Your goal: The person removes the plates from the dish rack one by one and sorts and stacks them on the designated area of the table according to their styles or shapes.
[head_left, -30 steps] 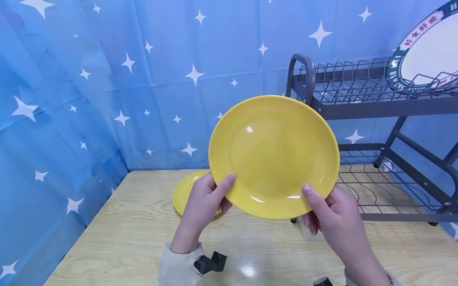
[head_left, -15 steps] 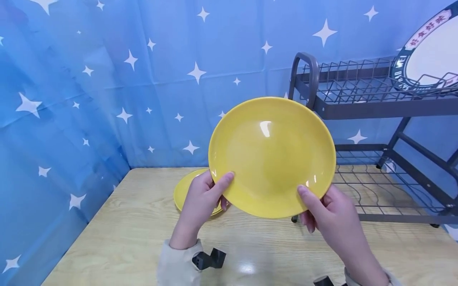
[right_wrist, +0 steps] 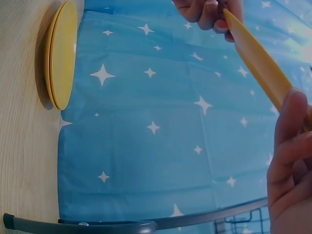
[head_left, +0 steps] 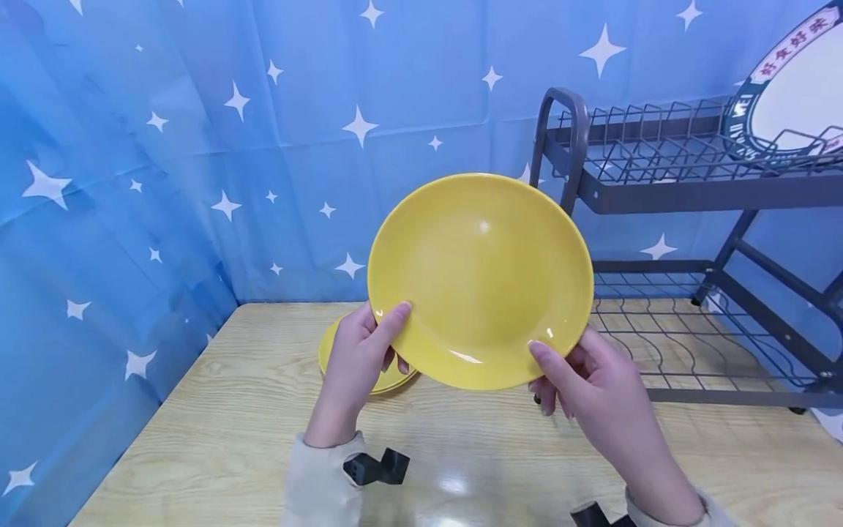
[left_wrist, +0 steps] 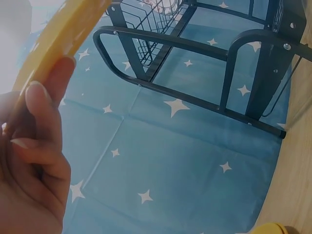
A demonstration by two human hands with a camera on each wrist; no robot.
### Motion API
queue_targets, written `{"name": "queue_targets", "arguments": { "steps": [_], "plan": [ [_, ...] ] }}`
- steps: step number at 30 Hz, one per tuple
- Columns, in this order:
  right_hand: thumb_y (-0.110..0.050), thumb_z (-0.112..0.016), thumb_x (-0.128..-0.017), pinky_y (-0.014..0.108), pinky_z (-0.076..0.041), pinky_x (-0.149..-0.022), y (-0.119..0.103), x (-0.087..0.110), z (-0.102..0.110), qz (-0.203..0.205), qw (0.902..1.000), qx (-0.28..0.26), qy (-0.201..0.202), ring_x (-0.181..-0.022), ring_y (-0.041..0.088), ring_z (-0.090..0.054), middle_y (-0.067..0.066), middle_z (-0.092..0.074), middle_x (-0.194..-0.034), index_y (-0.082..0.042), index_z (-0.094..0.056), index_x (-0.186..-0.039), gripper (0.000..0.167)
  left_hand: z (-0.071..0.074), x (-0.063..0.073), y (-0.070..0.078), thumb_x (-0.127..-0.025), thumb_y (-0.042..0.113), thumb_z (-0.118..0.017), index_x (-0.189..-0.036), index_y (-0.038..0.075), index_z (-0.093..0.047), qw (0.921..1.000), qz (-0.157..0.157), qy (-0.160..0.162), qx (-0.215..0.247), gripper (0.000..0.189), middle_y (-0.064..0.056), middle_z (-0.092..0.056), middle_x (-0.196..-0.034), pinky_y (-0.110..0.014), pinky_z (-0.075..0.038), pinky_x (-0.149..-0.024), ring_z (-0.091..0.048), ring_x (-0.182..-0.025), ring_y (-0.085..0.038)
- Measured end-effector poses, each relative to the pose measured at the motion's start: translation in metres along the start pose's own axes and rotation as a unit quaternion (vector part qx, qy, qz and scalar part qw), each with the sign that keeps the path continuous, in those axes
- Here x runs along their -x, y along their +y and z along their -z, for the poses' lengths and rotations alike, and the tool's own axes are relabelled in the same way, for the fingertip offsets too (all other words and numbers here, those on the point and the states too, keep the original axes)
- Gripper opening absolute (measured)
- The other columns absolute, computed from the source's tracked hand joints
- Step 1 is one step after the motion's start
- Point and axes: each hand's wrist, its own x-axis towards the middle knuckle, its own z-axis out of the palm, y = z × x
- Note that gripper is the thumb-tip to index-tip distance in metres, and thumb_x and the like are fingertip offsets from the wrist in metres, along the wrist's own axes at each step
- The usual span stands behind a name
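A round yellow plate [head_left: 481, 278] is held up above the table, its inner face toward the head camera. My left hand [head_left: 352, 366] grips its lower left rim, thumb on the face and fingers behind. At the lower right rim, my right hand [head_left: 596, 402] pinches it the same way. In the left wrist view the plate [left_wrist: 68, 39] appears edge-on above the left hand [left_wrist: 36, 156]. Behind my left hand lie stacked yellow plates [right_wrist: 62, 56] on the table, partly hidden in the head view.
A dark two-tier wire rack [head_left: 698, 197] stands at the right of the wooden table [head_left: 217, 432]. On its upper tier leans a white plate [head_left: 800, 95] with a dark patterned rim. A blue star-print curtain [head_left: 290, 161] hangs behind and at the left.
Both hands and the yellow plate have shifted slightly left in the head view. The plate's tilt has changed a little, moving the glare on it. Both hands keep their hold.
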Motion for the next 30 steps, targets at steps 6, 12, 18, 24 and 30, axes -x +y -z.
{"name": "queue_targets", "arguments": {
  "steps": [6,12,18,24,30],
  "plan": [
    [-0.027,-0.051,-0.091,0.03,-0.044,-0.04,0.001,-0.001,0.002,0.033,0.9994,0.003,-0.002,-0.049,0.018,-0.055,0.001,-0.06,-0.069,-0.02,-0.055,-0.102,0.014,0.006,-0.002,-0.007,-0.089,0.037,-0.052,-0.099,0.01,-0.057,0.9997,-0.007,0.022,0.003,0.029,-0.012,-0.063,-0.071,-0.026,-0.03,-0.036,-0.049,-0.044,-0.031],
    [-0.03,-0.047,-0.093,0.028,-0.045,-0.043,0.001,0.001,0.006,0.016,0.9996,0.02,0.015,-0.052,0.017,-0.056,0.0,-0.058,-0.07,-0.025,-0.053,-0.118,0.027,0.013,-0.004,-0.011,-0.087,0.042,-0.054,-0.096,0.008,-0.056,0.996,0.024,0.086,0.008,0.035,-0.014,-0.062,-0.07,-0.025,-0.032,-0.037,-0.048,-0.044,-0.027],
    [-0.028,-0.045,-0.093,0.028,-0.044,-0.043,0.001,0.001,0.008,0.029,0.9991,0.024,0.02,-0.052,0.016,-0.056,0.0,-0.059,-0.069,-0.025,-0.055,-0.117,0.025,0.02,-0.004,-0.015,-0.085,0.044,-0.055,-0.096,0.006,-0.056,0.9859,0.037,0.162,0.02,0.04,-0.016,-0.06,-0.069,-0.023,-0.031,-0.039,-0.047,-0.043,-0.024],
    [-0.028,-0.045,-0.094,0.028,-0.044,-0.044,0.002,0.001,0.01,0.022,0.9994,0.02,0.02,-0.052,0.017,-0.056,0.0,-0.059,-0.07,-0.024,-0.055,-0.117,0.026,0.025,-0.005,-0.02,-0.084,0.045,-0.056,-0.097,0.008,-0.057,0.9735,0.049,0.22,0.039,0.039,-0.01,-0.059,-0.065,-0.021,-0.03,-0.039,-0.047,-0.043,-0.02],
    [-0.027,-0.045,-0.094,0.028,-0.044,-0.044,0.003,0.001,0.01,0.028,0.9991,0.02,0.022,-0.052,0.017,-0.056,0.0,-0.059,-0.07,-0.025,-0.054,-0.117,0.025,0.033,-0.008,-0.025,-0.083,0.044,-0.057,-0.093,0.007,-0.057,0.9662,0.068,0.246,0.033,0.039,-0.007,-0.057,-0.059,-0.021,-0.029,-0.039,-0.047,-0.041,-0.018]
  ]
}}
